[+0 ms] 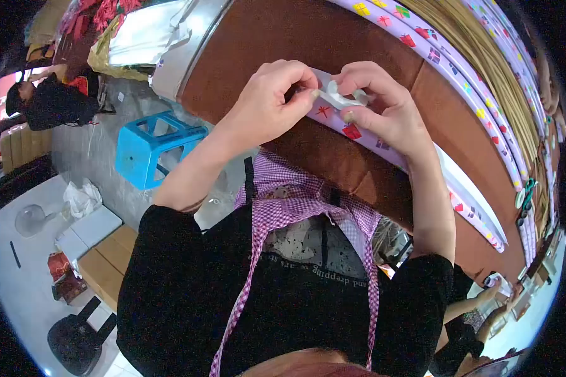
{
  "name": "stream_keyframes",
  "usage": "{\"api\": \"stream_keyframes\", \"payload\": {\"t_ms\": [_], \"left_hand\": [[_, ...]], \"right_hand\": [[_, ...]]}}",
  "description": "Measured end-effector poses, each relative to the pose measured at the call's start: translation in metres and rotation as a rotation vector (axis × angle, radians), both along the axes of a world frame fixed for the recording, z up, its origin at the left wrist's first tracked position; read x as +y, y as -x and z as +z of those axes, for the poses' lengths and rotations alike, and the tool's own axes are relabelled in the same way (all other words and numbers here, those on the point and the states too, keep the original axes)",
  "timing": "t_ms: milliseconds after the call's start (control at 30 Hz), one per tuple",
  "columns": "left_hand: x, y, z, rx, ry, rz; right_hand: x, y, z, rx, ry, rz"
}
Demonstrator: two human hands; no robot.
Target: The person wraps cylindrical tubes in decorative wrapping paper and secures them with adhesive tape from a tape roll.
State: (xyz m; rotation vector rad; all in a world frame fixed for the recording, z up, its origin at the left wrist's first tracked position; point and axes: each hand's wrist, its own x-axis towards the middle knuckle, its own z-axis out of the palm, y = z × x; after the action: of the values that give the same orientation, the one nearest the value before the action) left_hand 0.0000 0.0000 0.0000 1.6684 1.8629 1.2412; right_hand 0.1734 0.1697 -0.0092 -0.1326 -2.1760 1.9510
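Note:
My left hand has thumb and forefinger pinched at the left end of a small crumpled white strip. The strip's other end sits between the thumb and curled fingers of my right hand. Right under both hands lies a long lilac roll of wrapping paper printed with coloured gift boxes, slanting down to the right past my right forearm. It rests along the near side of the brown-covered table. My right wrist overlaps part of the roll.
More lilac printed rolls and tan strips line the table's far side. Green-handled scissors lie at the right. A blue stool stands at the left, with cardboard boxes nearby. Other people are at both sides.

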Motion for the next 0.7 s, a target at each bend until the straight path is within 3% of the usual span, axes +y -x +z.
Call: {"api": "stream_keyframes", "payload": {"t_ms": [300, 467, 700], "left_hand": [[0.007, -0.002, -0.007, 0.045, 0.054, 0.093], [0.009, 0.001, 0.000, 0.113, 0.192, 0.126], [0.011, -0.003, -0.008, 0.132, 0.138, 0.202]], "right_hand": [[-0.006, -0.001, 0.006, 0.018, -0.186, -0.125], [-0.003, 0.003, 0.002, 0.133, -0.588, -0.126], [-0.011, 0.003, 0.008, 0.090, -0.584, -0.190]]}}
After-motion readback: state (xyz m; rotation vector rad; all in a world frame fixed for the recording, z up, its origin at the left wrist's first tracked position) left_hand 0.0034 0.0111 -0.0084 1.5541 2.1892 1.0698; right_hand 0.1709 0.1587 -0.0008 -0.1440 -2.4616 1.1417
